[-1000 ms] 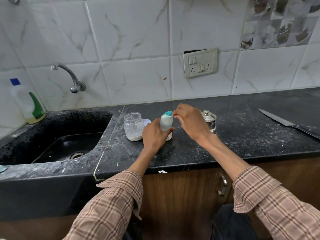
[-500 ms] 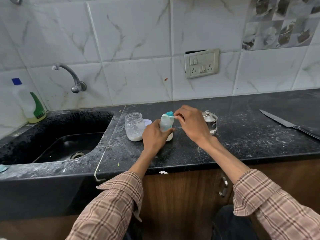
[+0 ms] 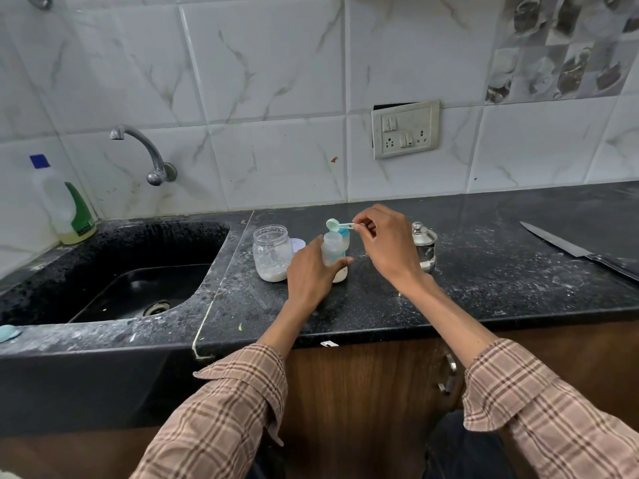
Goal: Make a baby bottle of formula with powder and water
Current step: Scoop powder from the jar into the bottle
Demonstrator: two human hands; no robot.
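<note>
Bottle (image 3: pixel 332 249) stands near the middle of the dark counter (image 3: pixel 484 278), just right of the powder jar (image 3: pixel 271 252), with the left hand (image 3: pixel 309 274) wrapped around its body. The right hand (image 3: pixel 387 243) pinches a small scoop (image 3: pixel 334 224) over its mouth. Powder dosing seems underway; next, probably another scoop from the jar, kept level.

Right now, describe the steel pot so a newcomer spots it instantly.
Start at the wall socket and drop straight down to the black counter. Just right of the right hand stands the steel pot. It alone is shiny metal with a knobbed lid; the jar and bottle are clear.
</note>
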